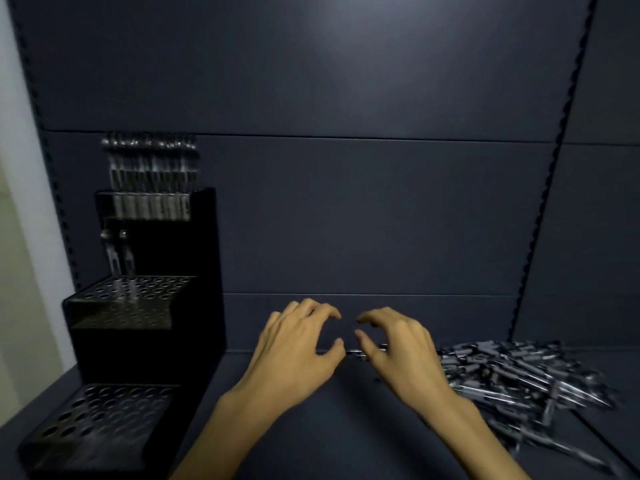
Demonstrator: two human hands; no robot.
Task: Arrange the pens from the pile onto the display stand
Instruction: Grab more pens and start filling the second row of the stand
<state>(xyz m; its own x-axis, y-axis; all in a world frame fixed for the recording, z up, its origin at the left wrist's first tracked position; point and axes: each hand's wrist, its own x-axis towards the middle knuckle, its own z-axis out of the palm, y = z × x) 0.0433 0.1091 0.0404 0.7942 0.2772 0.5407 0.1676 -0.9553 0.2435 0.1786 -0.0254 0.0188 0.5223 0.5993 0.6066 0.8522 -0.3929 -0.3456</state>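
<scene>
reached forward side by side over the dark shelf (pixel 311 427), both bare forearms coming up from the lower edge, palms turned down. left hand (pixel 294 348) with fingers loosely curled, thumb and forefinger apart, holding nothing that could be seen. right hand (pixel 398 351) just beside it, fingers likewise curled with a gap between thumb and forefinger; a pen (pixel 360 352) seen lying between the two hands, its end running under the right hand's fingers, but too blurred to tell whether pinched or only touched. fingertips of the two hands near each other, not touching.

pile of pens (pixel 519 379) spread flat on the shelf to the right, just beside the right wrist, dark and silver barrels lying every way. black stepped display stand (pixel 145 341) stood at the left, well apart from the pile, with three tiers of round holes. top tier filled with a row of upright pens (pixel 152 174); two pens (pixel 121 258) upright at the back left of the middle tier; lowest tier showing only open holes. dark panelled back wall (pixel 346 202) behind everything.
</scene>
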